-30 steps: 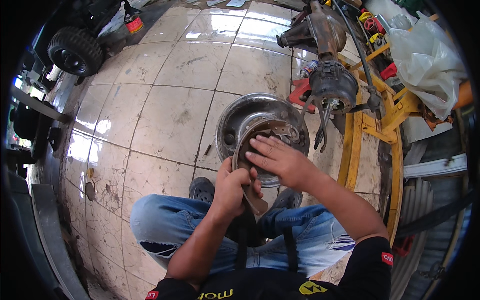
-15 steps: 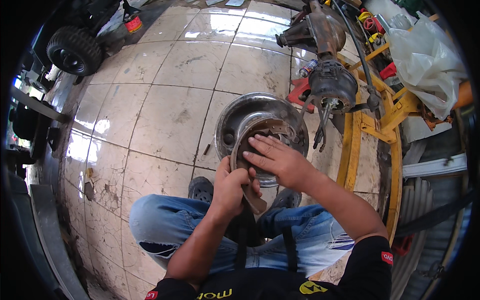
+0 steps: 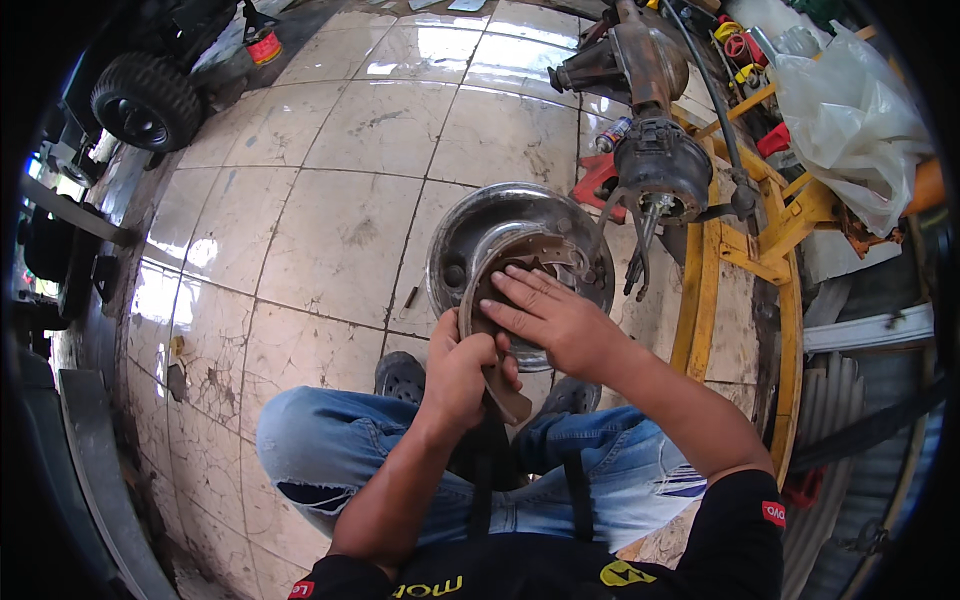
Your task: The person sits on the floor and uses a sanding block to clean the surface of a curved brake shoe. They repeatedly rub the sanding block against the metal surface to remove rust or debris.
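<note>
A brown, curved brake shoe [image 3: 476, 292] rests tilted over a silver steel wheel rim [image 3: 445, 228] that lies on the tiles between my feet. My left hand [image 3: 460, 372] is closed around the shoe's near part, thumb on top. The shoe's near end sticks out below that hand. My right hand [image 3: 555, 322] lies over the inside of the curve, fingers stretched out and pressed flat against it. Whether anything thin is under those fingers is hidden. The far end of the shoe curls round above the middle of the rim.
A rusty axle [image 3: 652, 65] with a dark hub [image 3: 662, 160] stands at the far right beside a yellow metal frame [image 3: 705, 300]. Nearby are a spray can [image 3: 613, 135] and a red stand [image 3: 598, 180]. A vehicle tyre [image 3: 148, 100] and red tin [image 3: 263, 46] are at far left.
Hardly anything differs. Both hands keep their hold and place on the brake shoe, and the whole view has shifted very slightly.
</note>
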Demonstrator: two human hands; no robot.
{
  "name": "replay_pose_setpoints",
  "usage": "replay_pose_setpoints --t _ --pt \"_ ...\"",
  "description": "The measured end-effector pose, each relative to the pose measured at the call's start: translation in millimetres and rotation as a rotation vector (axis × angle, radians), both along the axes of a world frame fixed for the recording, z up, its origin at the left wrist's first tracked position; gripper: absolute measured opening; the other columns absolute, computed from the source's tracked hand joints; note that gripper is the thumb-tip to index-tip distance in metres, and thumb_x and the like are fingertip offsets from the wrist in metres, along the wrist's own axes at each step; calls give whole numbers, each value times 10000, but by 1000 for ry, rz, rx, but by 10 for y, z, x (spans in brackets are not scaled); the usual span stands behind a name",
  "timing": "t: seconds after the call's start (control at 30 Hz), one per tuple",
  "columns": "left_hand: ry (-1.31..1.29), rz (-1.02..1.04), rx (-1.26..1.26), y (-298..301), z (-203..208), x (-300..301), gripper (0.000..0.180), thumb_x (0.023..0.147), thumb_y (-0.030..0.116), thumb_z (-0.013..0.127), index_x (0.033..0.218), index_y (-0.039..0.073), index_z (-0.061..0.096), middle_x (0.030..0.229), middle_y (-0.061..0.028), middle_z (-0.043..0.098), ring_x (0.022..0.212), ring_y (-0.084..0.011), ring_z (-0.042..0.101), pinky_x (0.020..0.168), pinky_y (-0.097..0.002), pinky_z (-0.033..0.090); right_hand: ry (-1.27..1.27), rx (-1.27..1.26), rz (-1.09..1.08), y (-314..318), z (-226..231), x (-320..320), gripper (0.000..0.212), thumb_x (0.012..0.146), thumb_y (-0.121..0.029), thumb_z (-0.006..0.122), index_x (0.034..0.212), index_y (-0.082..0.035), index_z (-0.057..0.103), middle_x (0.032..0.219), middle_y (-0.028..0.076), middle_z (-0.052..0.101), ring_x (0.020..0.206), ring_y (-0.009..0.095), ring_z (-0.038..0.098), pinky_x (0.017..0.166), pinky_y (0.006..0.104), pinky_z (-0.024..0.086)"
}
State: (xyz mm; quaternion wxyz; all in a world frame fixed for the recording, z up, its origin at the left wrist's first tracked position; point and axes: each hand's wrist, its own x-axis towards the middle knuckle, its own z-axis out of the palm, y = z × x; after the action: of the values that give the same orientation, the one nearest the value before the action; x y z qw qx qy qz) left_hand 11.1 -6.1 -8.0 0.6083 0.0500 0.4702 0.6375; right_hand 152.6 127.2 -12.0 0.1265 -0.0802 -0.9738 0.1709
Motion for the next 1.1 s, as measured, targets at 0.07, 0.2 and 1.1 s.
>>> replay_pose_setpoints --t 0.07,0.2,1.1 --pt "-21 10 8 -6 -14 3 393 718 -20 447 1108 28 447 898 -108 534 606 -223 577 514 -410 532 -16 27 -46 71 -52 -5 510 910 -92 501 1417 -132 538 1475 174 489 1376 352 460 1157 477 357" --pt "-1 -3 -10 -14 9 15 393 719 -17 449 1108 32 447 892 -108 533 601 -223 571 519 -411 531 20 -1 -33 -51 -56 10 534 890 -78 509 1418 -144 542 1479 180 484 1375 358 459 1154 475 360" --pt "-55 3 5 5 -44 0 425 723 -5 440 1147 27 446 903 -110 525 612 -226 575 520 -405 533 -47 48 -131 128 -66 21 531 865 -39 532 1390 -117 562 1474 179 492 1382 330 463 1160 454 360"
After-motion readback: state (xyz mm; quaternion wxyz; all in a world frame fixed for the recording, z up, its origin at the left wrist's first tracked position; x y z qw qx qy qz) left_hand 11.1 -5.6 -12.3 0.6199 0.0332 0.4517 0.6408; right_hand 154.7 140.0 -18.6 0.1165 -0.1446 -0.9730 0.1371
